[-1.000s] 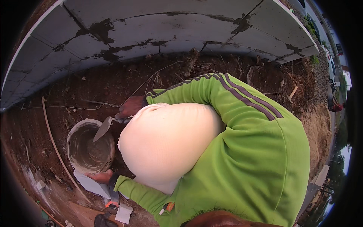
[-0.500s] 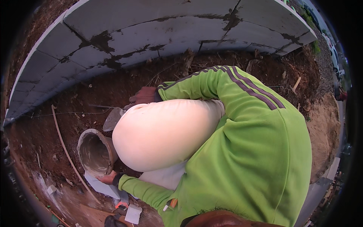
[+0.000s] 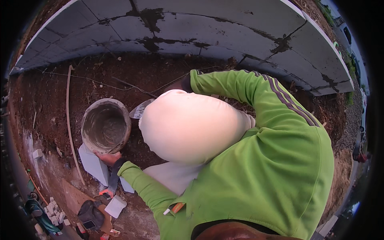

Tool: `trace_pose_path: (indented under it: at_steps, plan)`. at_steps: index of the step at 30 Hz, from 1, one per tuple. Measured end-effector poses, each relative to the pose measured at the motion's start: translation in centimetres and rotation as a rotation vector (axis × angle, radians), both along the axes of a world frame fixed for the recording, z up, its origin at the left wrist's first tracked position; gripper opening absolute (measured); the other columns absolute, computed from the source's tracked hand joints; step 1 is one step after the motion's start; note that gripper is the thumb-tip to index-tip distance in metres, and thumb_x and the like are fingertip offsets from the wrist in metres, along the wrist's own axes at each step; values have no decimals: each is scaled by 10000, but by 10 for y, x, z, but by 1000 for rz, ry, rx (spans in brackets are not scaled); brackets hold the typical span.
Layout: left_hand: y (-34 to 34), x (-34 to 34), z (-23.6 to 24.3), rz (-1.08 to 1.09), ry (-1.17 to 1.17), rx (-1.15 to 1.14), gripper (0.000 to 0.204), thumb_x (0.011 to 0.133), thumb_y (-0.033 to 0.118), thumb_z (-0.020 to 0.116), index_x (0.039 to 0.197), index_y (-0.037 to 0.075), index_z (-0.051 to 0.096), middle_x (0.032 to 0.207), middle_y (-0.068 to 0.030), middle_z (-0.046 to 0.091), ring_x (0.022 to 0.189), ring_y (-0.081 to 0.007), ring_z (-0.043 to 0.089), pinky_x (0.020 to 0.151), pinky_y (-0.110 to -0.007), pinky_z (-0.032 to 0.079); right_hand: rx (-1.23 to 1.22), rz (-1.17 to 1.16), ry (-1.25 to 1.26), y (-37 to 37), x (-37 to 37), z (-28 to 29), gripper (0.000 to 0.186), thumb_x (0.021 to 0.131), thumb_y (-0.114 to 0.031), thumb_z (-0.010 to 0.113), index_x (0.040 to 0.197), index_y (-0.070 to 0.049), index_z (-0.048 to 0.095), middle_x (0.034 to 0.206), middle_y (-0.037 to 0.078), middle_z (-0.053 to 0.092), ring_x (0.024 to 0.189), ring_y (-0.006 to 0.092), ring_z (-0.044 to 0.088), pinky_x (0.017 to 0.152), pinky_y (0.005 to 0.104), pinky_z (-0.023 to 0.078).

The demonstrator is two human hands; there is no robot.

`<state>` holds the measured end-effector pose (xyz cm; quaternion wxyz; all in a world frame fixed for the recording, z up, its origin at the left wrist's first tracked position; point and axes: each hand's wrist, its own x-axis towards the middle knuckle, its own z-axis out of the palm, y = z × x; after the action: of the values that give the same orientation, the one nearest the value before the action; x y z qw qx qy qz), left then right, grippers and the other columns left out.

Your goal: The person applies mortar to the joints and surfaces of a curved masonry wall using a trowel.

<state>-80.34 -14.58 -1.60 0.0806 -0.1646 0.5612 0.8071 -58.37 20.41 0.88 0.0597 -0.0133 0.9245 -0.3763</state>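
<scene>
My left hand (image 3: 108, 157) grips the near rim of a round, mortar-smeared bucket (image 3: 88, 141), tilted so that its mouth faces me. A little grey mortar coats the inside. Beyond my pale-trousered knee (image 3: 192, 124), only the back of my right hand (image 3: 175, 87) shows. From behind the same knee, a trowel blade (image 3: 140, 109) sticks out beside the bucket's right rim. My right hand appears closed on the trowel, though the knee covers its fingers and the handle.
A grey block wall (image 3: 224, 32) with mortar joints curves across the far side. Pale blocks (image 3: 94, 164) lie under and beside the bucket, near an orange-handled saw (image 3: 107, 193). A long wooden strip (image 3: 69, 120) and a string (image 3: 100, 83) lie on the soil. A dark bag (image 3: 91, 214) sits lower left.
The view has shifted, and the bucket's mouth now faces me more fully. My right hand has gone further behind the knee. The trowel blade now lies more to the bucket's right.
</scene>
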Motion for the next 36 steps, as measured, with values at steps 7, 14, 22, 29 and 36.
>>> trace_pose_path:
  at_steps: [7, 14, 22, 29, 36]
  plan:
    - [-17, -10, -6, -92, 98, 157, 639, 1035, 428, 495, 1506, 7, 401, 1483, -165, 485, 1312, -312, 522, 1105, -477, 434, 204, 0, -85, 9, 2, 41, 443, 946, -418, 626, 1270, -117, 600, 847, 187, 702, 779, 407, 668, 764, 490, 541]
    - [-9, -8, -21, -36, 264, 76, 566, 1014, 347, 578, 1386, -76, 530, 1351, -161, 599, 1197, -249, 600, 1044, -379, 473, 741, 181, 148, 14, -82, 79, 476, 878, -267, 675, 1346, -209, 608, 872, 149, 698, 815, 380, 680, 698, 486, 546]
    - [8, -6, -16, 26, 309, 82, 422, 1003, 290, 629, 1193, -83, 684, 1110, -84, 702, 1049, -147, 607, 972, -286, 440, 937, 503, 71, 25, -129, 67, 589, 868, -168, 674, 1435, -279, 555, 923, 109, 617, 847, 354, 650, 674, 471, 536]
    - [19, -4, -2, 18, 324, -80, 439, 1001, 307, 630, 1225, -69, 675, 1161, -100, 699, 1082, -168, 616, 995, -299, 439, 271, 456, 16, -6, -74, -3, 481, 924, -210, 661, 1399, -201, 592, 993, 154, 665, 884, 396, 666, 808, 489, 556]
    - [-9, -17, -18, -20, 177, 126, 539, 1041, 343, 523, 1416, -44, 510, 1349, -160, 598, 1208, -254, 604, 1039, -411, 488, 263, 203, 106, 15, -73, 17, 439, 918, -187, 673, 1351, -130, 631, 937, 169, 668, 847, 364, 669, 740, 456, 548]
